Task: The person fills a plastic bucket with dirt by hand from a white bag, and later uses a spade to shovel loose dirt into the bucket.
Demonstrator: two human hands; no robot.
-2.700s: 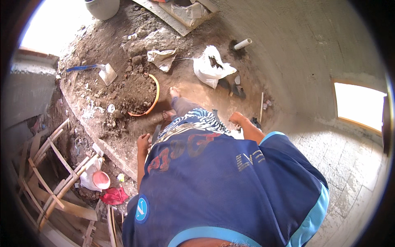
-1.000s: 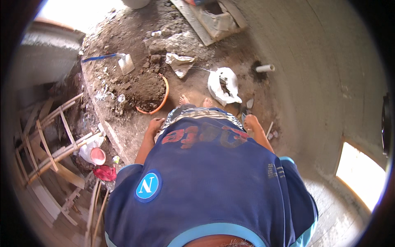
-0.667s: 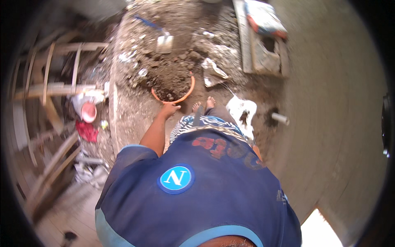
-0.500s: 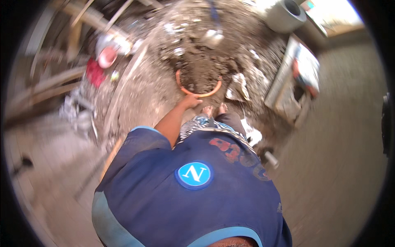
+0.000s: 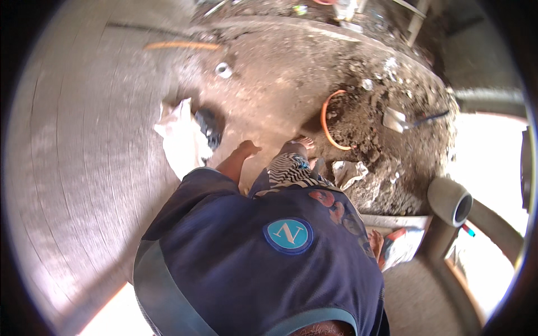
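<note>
My left hand point(image 5: 246, 149) hangs just left of my bare feet, fingers loosely stretched and nothing in them. To its right a curved orange band point(image 5: 325, 120) shows against the dark soil point(image 5: 364, 73); whether it is a container's rim or a loose hoop I cannot tell. Close to the left hand lie a white sack point(image 5: 180, 140) and a black bag point(image 5: 208, 129). Partly hidden by my shirt, my right hand point(image 5: 376, 243) is at my right side with its fingers apart, beside a white and red bag point(image 5: 404, 246).
A shovel point(image 5: 395, 120) with a dark handle rests on the soil. A grey cylindrical pot point(image 5: 448, 200) stands at the right by a bright opening. Farther off are a white ring-shaped piece point(image 5: 223, 70) and an orange strip point(image 5: 182, 45).
My view has swung to the left, so the orange band and soil now appear farther right. My left hand has come away from the band. My right hand has come into view.
</note>
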